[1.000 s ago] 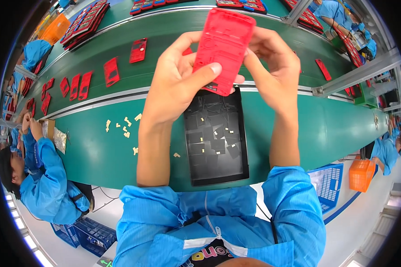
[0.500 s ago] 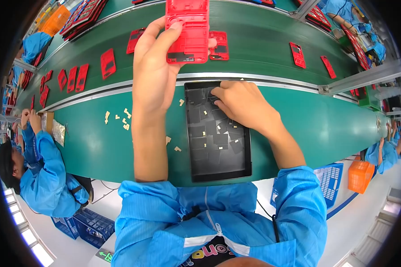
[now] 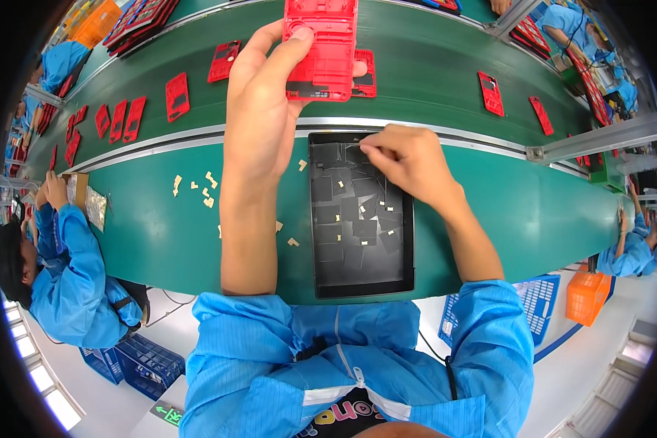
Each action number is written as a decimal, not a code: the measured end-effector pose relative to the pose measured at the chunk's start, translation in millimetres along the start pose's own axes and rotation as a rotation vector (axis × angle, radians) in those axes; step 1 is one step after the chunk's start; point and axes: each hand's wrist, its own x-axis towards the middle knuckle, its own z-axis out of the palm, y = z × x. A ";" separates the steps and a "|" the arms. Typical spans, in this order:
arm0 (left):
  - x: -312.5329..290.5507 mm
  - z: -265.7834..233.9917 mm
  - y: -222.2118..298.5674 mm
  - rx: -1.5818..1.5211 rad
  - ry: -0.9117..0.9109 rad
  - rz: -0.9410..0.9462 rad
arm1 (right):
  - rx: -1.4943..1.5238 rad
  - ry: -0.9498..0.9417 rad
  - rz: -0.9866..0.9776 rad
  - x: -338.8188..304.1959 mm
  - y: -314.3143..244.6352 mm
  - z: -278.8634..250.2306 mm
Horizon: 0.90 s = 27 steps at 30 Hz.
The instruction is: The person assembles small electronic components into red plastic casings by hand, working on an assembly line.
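Note:
My left hand (image 3: 266,95) grips a red plastic housing (image 3: 320,62), raised above the belt with its ribbed inner side showing and a dark strip near its lower end. The thumb presses on its face, and fingertips show at its right edge. Over the far end of a shallow black tray (image 3: 361,281), my right hand (image 3: 409,157) is closed with thumb and forefinger pinched together. Whatever lies between those fingertips is too small to tell. Dark square sheets (image 3: 350,208) lie overlapping in the tray, with several small cream-coloured pieces among them.
Loose cream pieces (image 3: 209,193) are scattered left of the tray on the green bench (image 3: 160,255). Beyond a metal rail, the green belt (image 3: 431,87) carries several red housings (image 3: 177,96). A co-worker in blue (image 3: 73,270) sits at left. A metal post (image 3: 598,139) stands at right.
My left hand and the red housing have shifted slightly right. My right hand has drawn up a little from the sheets, its fingers more tightly pinched.

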 end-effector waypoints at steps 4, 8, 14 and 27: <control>-0.3 2.2 -2.7 0.053 0.068 -0.027 | 0.593 0.171 0.207 13.4 -8.0 -12.6; 1.9 -4.3 -10.4 0.124 0.097 0.013 | 0.873 0.106 0.433 25.2 -34.7 -43.0; -1.1 4.1 -8.5 0.055 0.049 0.039 | 0.814 0.423 0.164 44.8 -66.3 -58.5; -10.3 12.3 -0.9 0.054 -0.057 0.014 | 0.774 0.554 0.144 61.4 -75.5 -47.9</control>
